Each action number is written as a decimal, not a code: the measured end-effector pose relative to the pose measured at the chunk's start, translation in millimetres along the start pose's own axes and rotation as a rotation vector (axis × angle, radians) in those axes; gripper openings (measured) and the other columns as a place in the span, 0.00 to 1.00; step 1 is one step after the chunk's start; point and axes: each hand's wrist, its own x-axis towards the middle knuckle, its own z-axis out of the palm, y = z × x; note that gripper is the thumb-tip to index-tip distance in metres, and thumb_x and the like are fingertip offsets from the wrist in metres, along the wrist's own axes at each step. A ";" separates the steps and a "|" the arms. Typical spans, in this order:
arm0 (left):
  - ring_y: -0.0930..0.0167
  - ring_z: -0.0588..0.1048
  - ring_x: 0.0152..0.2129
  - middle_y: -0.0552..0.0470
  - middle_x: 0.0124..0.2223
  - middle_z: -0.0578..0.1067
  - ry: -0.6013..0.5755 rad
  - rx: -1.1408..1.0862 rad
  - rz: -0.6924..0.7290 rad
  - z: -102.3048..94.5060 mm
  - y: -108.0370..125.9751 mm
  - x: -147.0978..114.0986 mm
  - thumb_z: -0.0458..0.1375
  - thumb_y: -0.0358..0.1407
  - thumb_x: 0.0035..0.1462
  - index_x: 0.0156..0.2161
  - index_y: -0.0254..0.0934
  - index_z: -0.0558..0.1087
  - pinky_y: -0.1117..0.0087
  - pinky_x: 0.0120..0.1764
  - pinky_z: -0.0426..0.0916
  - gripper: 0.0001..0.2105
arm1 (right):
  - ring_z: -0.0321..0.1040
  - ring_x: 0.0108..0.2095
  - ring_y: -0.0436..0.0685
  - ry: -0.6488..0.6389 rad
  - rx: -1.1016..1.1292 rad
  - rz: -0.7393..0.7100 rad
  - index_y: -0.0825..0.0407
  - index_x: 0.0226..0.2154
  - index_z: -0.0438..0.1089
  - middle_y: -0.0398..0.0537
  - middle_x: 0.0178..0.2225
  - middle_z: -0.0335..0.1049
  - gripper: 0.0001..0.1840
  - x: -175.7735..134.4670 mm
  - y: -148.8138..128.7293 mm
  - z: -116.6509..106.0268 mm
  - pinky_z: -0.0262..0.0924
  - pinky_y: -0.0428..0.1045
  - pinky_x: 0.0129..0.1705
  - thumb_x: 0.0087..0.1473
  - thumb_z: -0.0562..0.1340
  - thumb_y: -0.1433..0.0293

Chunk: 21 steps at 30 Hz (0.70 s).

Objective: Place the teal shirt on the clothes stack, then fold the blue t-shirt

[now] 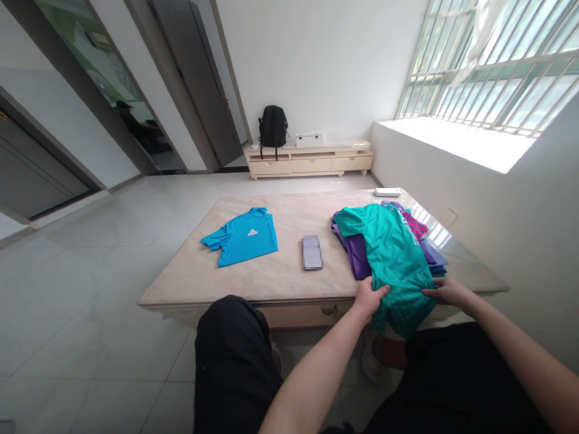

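A green T-shirt (393, 247) lies over a pile of clothes at the right of the table, its lower part hanging past the front edge. My left hand (370, 296) pinches its left side, and my right hand (446, 292) grips the opposite side. Under it show purple clothes (358, 256) and a pink striped garment (415, 225). A blue T-shirt (248, 237), folded lengthwise with a white logo on its chest, rests at the table's left.
Between the shirts, a phone (312, 252) lies on the marble-topped table (289, 283). A white device (388, 192) sits at the back edge. Farther off, a low cabinet (312, 163) bears a black backpack (273, 126) and a white box (308, 140). My knees are close to the table's front.
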 end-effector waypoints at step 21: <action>0.54 0.79 0.50 0.38 0.49 0.81 -0.312 -0.339 -0.194 9.3 6.6 -8.4 0.70 0.49 0.49 0.48 0.36 0.77 0.49 0.56 0.71 0.25 | 0.73 0.54 0.72 -0.219 0.336 -0.044 0.50 0.47 0.77 0.59 0.54 0.76 0.21 -22.7 -14.0 -6.0 0.71 0.57 0.52 0.54 0.68 0.56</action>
